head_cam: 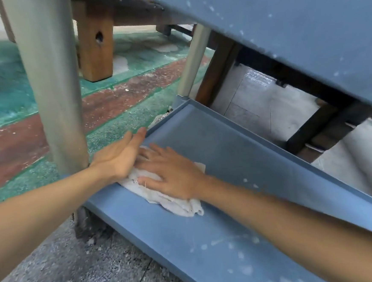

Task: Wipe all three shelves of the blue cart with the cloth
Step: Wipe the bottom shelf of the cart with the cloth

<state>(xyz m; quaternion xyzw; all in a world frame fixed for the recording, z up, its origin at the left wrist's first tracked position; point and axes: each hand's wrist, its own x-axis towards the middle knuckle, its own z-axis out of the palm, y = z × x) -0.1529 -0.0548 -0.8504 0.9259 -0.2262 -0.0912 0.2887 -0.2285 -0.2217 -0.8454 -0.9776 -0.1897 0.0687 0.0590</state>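
On the left, a grey upright post [51,84] of the blue cart [281,11] rises from the corner of the lowest shelf [215,152], with green and red painted floor [9,88] behind it. Just right of the post, the left hand [117,156] reaches in with its fingers [135,137] stretched flat and together, holding nothing; their tips lie at the shelf's raised rim and the heel of the hand touches the cloth [174,203].

The white cloth lies crumpled on the near left part of the lowest shelf. The right hand [172,175] presses down on it, palm flat, fingers spread open and not closed around the fabric.

To the right, the shelf surface runs on. White specks and smears show on its near right stretch, beneath the right forearm [297,212]. Above, the underside of the next shelf up cuts across the top right.

To wipe well, it seems best to keep the palm's weight on the cloth, sweep in long overlapping strokes toward the speckled right end, and run the cloth along the inside of the rim, where dust probably collects.
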